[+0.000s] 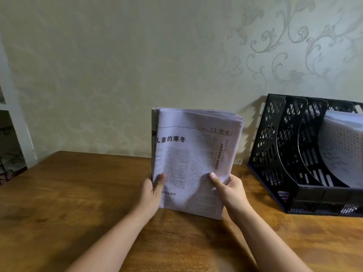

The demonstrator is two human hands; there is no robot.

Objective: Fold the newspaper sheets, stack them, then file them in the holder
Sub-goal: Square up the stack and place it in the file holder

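Both hands (thumbs forward) grip newspaper stack [194, 160].

Dim soft light, shadows fall rightward, wide-angle edge bending, slight blur

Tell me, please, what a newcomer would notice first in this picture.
The eye goes first to the folded newspaper stack, held upright at the centre by the left hand and right hand. Next comes the black mesh holder at the right on the wooden table, with papers already inside.
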